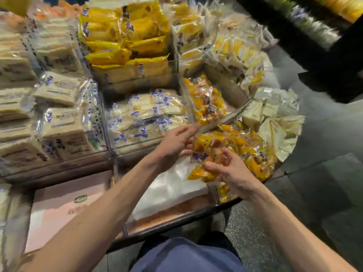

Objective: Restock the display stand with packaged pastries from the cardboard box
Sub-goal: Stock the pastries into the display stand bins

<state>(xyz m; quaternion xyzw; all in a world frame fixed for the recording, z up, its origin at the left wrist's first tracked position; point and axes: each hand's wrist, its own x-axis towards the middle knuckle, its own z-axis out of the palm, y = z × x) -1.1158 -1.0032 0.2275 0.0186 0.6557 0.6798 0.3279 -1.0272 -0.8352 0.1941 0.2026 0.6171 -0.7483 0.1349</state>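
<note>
The display stand [145, 152] has clear-walled compartments full of wrapped pastries. My right hand [229, 171] grips a clear packet of orange-yellow pastries [208, 148] at the stand's front right. My left hand [174, 142] touches the same packet's left end, fingers fairly straight. More of the same orange-yellow packets [253, 154] lie piled just right of my hands, and others [206, 103] fill the compartment behind. No cardboard box is visible.
White cream-cake packets [145, 116] fill the middle compartment, pale sandwich cakes [60, 118] the left, yellow packets [125, 36] the back. Triangular pale cakes [275, 122] sit at the right edge. A white sheet [169, 189] lines the near compartment. A pink box [64, 203] lies front left. Dark floor [324, 173] to the right.
</note>
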